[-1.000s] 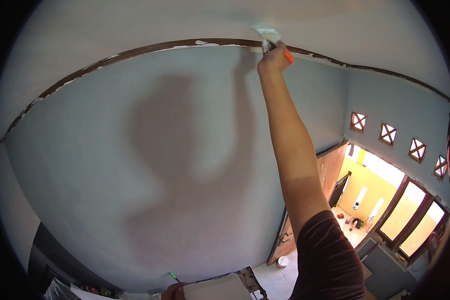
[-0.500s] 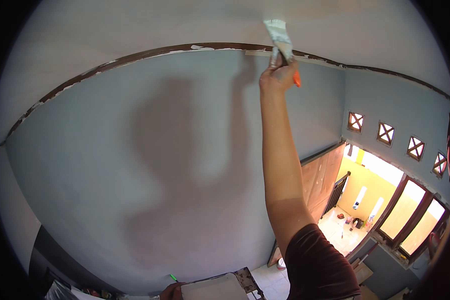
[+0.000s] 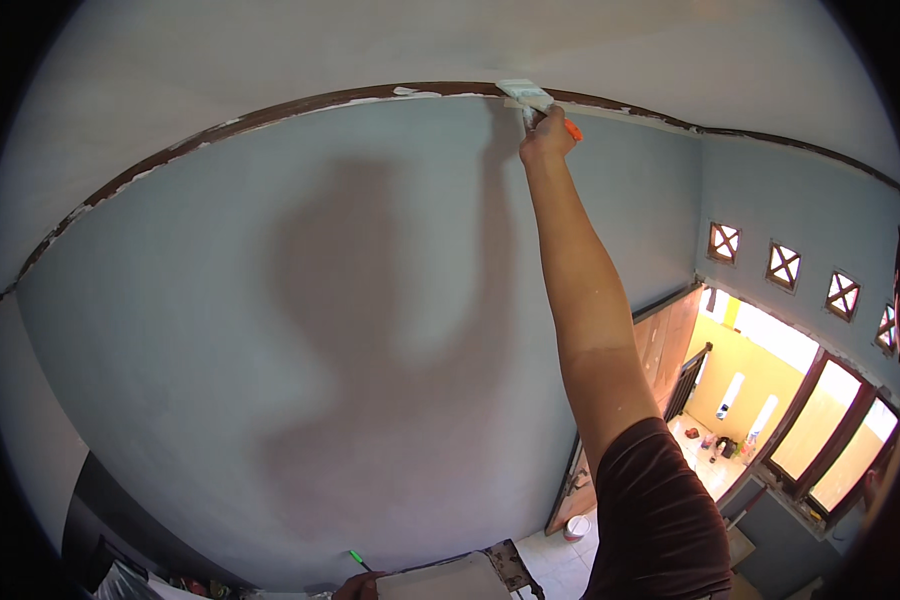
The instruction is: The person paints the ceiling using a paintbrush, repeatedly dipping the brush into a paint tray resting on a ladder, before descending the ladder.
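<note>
My right arm reaches up from the lower right. High near the ceiling, my right hand [image 3: 544, 137] is closed around a flat paintbrush [image 3: 526, 93] with an orange handle end. The brush's whitish, paint-covered head lies at the dark brown strip [image 3: 350, 97] between wall and ceiling. White smears run along that strip, and a short pale piece lies just beneath it by the brush. My left hand does not show clearly.
A light blue-grey wall [image 3: 170, 330] bears my shadow. Below stand a pale flat board [image 3: 450, 580], a green stick-like thing [image 3: 358, 559] and a white bucket [image 3: 576, 528]. A wooden door [image 3: 667, 335], an opening and windows [image 3: 815, 420] are at right.
My right hand has moved the brush down and left, from the ceiling surface to the brown strip. The view has shifted slightly.
</note>
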The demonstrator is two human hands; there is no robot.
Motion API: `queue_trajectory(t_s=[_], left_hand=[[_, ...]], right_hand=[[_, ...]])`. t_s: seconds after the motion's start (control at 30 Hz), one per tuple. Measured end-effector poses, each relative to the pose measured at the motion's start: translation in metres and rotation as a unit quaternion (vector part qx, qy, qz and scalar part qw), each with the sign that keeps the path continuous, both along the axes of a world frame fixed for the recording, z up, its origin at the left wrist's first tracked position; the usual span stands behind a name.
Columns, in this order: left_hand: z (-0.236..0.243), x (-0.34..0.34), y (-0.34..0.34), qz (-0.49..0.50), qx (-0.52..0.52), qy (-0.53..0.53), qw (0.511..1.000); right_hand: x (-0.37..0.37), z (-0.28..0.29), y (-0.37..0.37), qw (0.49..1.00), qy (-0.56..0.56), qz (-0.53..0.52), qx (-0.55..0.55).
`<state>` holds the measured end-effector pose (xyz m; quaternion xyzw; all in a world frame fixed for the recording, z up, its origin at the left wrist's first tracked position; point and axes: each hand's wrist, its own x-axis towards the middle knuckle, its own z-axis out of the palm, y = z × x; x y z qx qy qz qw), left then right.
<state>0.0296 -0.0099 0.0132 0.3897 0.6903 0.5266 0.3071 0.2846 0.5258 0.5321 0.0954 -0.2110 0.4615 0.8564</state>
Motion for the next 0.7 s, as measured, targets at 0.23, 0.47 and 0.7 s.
queue_trajectory(t_s=[0.23,0.47,0.7], left_hand=[[0.04,0.01,0.002,0.015,-0.062,0.047,0.997],[0.029,0.001,0.002,-0.019,-0.032,-0.024,0.999],[-0.025,-0.01,-0.01,-0.103,-0.063,0.215,0.969]], right_hand=[[0.009,0.012,-0.051,0.999,-0.016,-0.017,0.039],[0.007,-0.008,-0.087,0.991,0.07,-0.089,0.072],[-0.039,0.021,0.011,0.996,-0.043,-0.036,-0.068]])
